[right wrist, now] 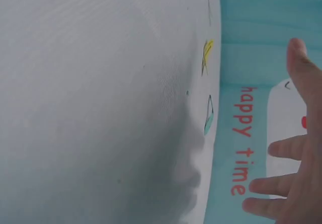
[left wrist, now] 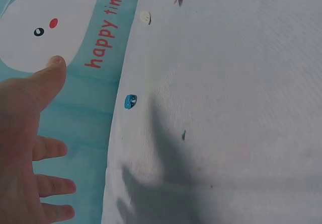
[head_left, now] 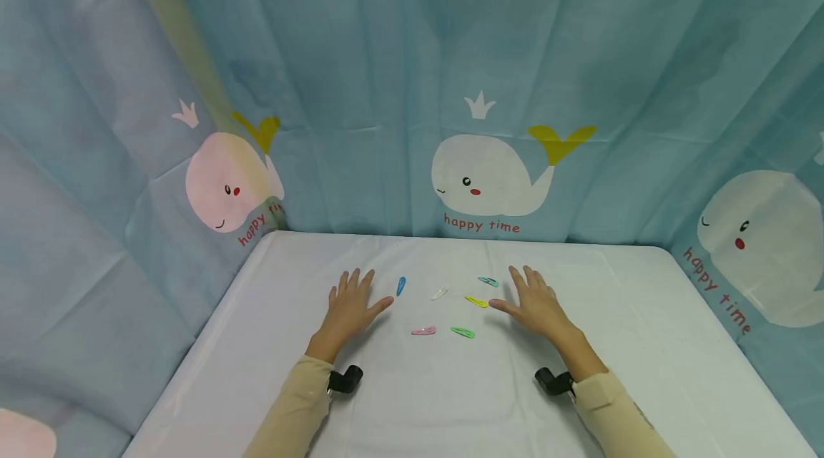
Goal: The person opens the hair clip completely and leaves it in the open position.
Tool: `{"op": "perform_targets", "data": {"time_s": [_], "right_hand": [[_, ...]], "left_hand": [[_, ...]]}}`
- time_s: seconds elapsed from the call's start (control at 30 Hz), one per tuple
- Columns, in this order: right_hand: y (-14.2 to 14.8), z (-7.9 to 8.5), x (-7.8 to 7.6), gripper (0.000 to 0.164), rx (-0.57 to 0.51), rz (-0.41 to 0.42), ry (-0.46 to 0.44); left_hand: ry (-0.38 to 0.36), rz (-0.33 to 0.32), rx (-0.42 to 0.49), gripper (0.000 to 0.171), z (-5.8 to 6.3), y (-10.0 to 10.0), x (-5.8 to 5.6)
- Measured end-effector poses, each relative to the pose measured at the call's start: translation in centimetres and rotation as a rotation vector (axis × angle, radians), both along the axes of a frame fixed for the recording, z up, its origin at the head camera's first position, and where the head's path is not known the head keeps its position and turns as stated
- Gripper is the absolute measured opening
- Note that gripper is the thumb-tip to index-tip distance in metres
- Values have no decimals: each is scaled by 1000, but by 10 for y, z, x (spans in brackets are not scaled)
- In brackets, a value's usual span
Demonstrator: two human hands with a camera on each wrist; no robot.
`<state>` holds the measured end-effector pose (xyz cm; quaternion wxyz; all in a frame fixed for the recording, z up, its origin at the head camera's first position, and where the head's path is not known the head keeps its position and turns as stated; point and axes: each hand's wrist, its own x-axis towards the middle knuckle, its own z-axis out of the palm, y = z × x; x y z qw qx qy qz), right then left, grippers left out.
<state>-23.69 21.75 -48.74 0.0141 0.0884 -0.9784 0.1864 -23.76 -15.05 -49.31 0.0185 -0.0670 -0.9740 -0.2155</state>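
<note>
Several snap hair clips lie spread over the middle of the table. The blue hair clip (head_left: pixel 401 286) is nearest my left hand (head_left: pixel 350 310), whose fingers are spread and hold nothing. My right hand (head_left: pixel 534 304) also has its fingers spread, with the thumb by the yellow hair clip (head_left: pixel 476 301); whether they touch I cannot tell. Behind that lies a teal hair clip (head_left: pixel 488 281). Between the hands are a white hair clip (head_left: pixel 440 293), a pink hair clip (head_left: pixel 423 331) and a green hair clip (head_left: pixel 463 333). In the right wrist view the yellow and teal clips look partly raised.
A white cloth (head_left: pixel 412 401) covers the table. Blue curtains (head_left: pixel 360 86) printed with whales hang along its back and sides. Each wrist carries a small black camera, the left camera (head_left: pixel 346 379) and the right camera (head_left: pixel 553 381).
</note>
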Motion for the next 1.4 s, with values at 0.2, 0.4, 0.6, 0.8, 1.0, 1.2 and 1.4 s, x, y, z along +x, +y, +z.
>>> {"op": "perform_targets", "data": {"time_s": [0.2, 0.4, 0.6, 0.8, 1.0, 1.2, 1.4], "right_hand": [[-7, -2, -7, 92, -34, 26, 12], [-16, -1, -15, 91, -94, 52, -1], [-26, 2, -21, 86, -157, 84, -2], [-37, 4, -25, 83, -215, 123, -8], [-46, 4, -33, 80, -245, 162, -34], [-58, 1, -43, 74, -269, 218, -22], [-72, 0, -52, 69, -267, 272, -32]], "left_hand": [[-22, 2, 72, 80, -3, 5, -6], [-43, 15, 136, 76, -1, 9, -8], [-34, 13, 181, 74, -1, 13, -11], [-21, 11, 179, 71, -5, 16, -14], [-33, 24, 180, 69, -2, 23, -15], [-50, 60, 194, 65, -2, 30, -17], [-25, 92, 191, 59, -8, 32, -21]]}}
